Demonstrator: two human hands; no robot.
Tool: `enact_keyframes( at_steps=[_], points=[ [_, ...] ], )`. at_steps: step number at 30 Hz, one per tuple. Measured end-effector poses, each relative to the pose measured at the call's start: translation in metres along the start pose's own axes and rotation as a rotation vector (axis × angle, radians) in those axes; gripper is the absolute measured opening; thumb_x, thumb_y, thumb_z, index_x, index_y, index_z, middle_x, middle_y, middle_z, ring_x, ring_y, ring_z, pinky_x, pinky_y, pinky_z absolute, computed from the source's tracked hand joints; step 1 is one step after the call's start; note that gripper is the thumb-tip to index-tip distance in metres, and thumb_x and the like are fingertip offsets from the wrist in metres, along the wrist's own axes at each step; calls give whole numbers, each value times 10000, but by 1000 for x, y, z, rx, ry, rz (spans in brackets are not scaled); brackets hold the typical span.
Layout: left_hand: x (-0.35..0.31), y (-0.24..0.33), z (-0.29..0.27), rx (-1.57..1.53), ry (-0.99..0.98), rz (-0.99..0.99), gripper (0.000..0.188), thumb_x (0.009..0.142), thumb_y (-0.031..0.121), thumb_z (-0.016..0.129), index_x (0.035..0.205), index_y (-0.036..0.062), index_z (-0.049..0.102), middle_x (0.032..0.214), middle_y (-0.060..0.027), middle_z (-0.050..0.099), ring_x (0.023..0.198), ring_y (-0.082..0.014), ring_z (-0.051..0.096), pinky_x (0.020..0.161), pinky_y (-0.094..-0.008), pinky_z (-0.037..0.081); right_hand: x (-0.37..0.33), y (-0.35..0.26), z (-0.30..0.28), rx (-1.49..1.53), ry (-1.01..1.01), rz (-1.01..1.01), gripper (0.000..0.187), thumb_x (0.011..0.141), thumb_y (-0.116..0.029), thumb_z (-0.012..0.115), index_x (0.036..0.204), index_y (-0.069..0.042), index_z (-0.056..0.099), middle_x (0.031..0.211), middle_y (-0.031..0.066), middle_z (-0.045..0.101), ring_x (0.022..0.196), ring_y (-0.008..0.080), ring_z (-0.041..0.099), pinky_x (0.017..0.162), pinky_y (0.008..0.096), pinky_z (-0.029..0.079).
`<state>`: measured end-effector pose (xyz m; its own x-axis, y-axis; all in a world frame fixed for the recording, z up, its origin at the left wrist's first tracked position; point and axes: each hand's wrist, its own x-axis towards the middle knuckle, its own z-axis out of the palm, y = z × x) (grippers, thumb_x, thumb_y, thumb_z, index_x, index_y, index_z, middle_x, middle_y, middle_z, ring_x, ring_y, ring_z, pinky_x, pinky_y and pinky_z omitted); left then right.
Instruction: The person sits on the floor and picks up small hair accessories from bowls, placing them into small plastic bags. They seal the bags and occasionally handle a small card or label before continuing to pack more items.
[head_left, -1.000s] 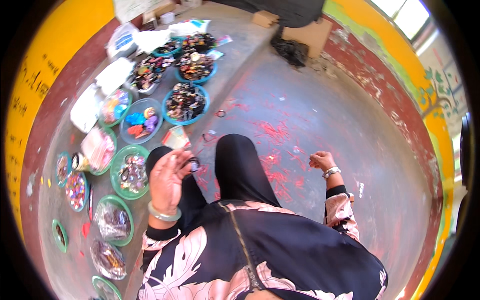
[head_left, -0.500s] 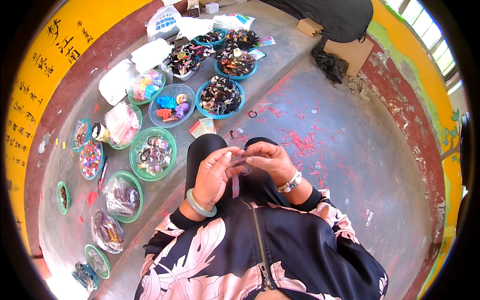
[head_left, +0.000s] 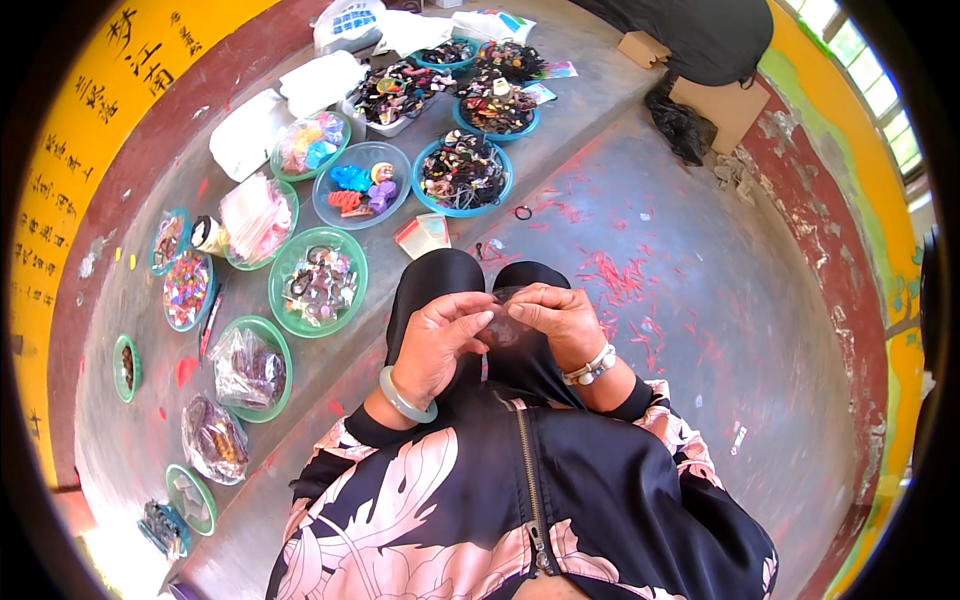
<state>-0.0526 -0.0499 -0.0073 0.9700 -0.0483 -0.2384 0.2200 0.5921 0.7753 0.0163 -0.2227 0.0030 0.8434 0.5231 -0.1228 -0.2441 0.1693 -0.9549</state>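
Observation:
Above my knees, my left hand [head_left: 450, 335] and my right hand [head_left: 556, 322] come close together, thumbs and fingers pinched. Between them hangs a small clear plastic bag [head_left: 505, 332], thin and hard to make out over the dark trousers. Both hands grip its upper edge; whether anything lies inside cannot be told. A pale bangle [head_left: 405, 398] circles my left wrist, and a beaded bracelet [head_left: 591, 367] my right. Just beyond my knees lies a small stack of cards or packets [head_left: 424, 236].
To my left stand a green basin of small hair ornaments [head_left: 273, 290], a basin with a bagged dark bundle [head_left: 286, 375] and a bowl of colourful pieces [head_left: 208, 300]. Farther off are basins of dark hair ties [head_left: 508, 190] and white bags [head_left: 245, 135]. Red scraps [head_left: 615, 275] litter the floor.
The fingers have shifted along the clear bag, which now shows more spread out between the hands. The whole view has moved slightly; the basins stay in place.

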Motion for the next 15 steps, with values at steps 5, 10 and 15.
enact_keyframes(
  at_steps=[5,10,15],
  points=[
    [-6,1,-5,-6,58,15,157,849,87,570,969,0,620,954,-70,624,753,-113,597,599,-202,509,1,3,8,7,16,124,111,776,-52,649,857,22,662,755,28,618,677,84,549,608,208,430],
    [-7,3,-1,-42,47,13,162,848,65,559,975,-21,613,973,-112,622,842,-154,613,661,-235,538,0,3,8,-66,22,46,93,778,-40,644,854,10,665,760,25,631,657,79,551,597,204,432],
    [-4,-1,-2,-61,36,2,174,851,72,559,988,-28,598,969,-120,624,857,-161,615,685,-257,541,-2,3,7,-40,48,77,100,769,-13,640,861,22,658,774,33,632,696,81,563,612,202,439]
  ],
)
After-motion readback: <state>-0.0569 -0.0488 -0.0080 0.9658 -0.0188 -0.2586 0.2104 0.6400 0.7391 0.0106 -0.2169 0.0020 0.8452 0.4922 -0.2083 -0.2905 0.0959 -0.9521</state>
